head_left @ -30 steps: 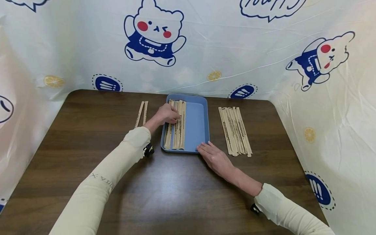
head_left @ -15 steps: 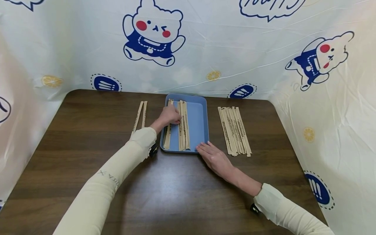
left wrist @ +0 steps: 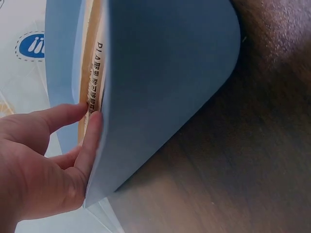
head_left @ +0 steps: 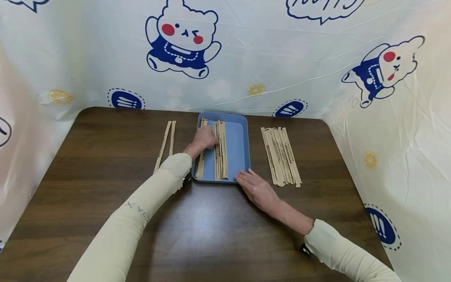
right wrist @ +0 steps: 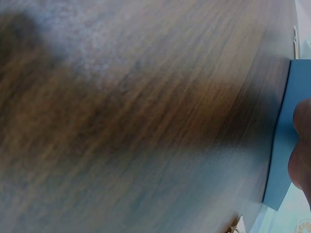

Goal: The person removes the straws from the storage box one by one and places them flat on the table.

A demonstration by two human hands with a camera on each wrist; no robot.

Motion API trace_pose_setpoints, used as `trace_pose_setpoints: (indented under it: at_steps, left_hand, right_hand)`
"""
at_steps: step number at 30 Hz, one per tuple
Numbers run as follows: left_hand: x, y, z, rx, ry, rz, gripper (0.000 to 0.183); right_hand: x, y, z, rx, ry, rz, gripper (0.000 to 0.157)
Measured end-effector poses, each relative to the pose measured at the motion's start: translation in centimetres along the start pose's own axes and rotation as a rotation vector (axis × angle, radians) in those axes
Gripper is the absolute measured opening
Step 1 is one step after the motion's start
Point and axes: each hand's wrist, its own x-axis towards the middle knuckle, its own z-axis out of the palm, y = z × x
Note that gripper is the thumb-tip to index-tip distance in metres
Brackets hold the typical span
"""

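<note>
A blue tray (head_left: 237, 149) holds two bundles of thin, paper-wrapped straws, a narrow one (head_left: 200, 166) along its left wall and a thicker one (head_left: 222, 156) near the middle. My left hand (head_left: 205, 138) reaches over the left wall and pinches at the left side of the middle bundle. In the left wrist view, the thumb and fingers of this hand (left wrist: 43, 160) meet at printed wrappers (left wrist: 97, 73) behind the tray's wall. My right hand (head_left: 258, 190) lies with straight fingers against the tray's near right corner.
Two wrapped straws (head_left: 172, 137) lie on the wooden table (head_left: 211, 235) left of the tray, partly behind the left sleeve. A fanned pile of several straws (head_left: 280, 156) lies to the right. A printed curtain (head_left: 267, 51) hangs behind the table.
My left hand has moved a little right inside the tray. The middle bundle has shifted right, widening the gap from the left bundle. My right hand has stayed at the corner.
</note>
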Motion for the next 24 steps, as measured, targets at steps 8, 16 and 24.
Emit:
trace_pose_setpoints:
  at_steps: [8, 16, 24]
  left_hand:
    - [0.04, -0.15, 0.16, -0.056, 0.013, -0.017, 0.050]
    - [0.03, -0.05, 0.18, -0.086, 0.003, -0.010, 0.050]
    - [-0.08, 0.19, 0.25, -0.160, -0.027, -0.035, 0.053]
  right_hand:
    - [0.00, -0.01, 0.06, 0.002, -0.007, 0.005, 0.038]
    - [0.00, 0.02, 0.14, -0.003, -0.003, -0.003, 0.028]
    - [0.00, -0.07, 0.05, -0.003, -0.017, 0.008, 0.030]
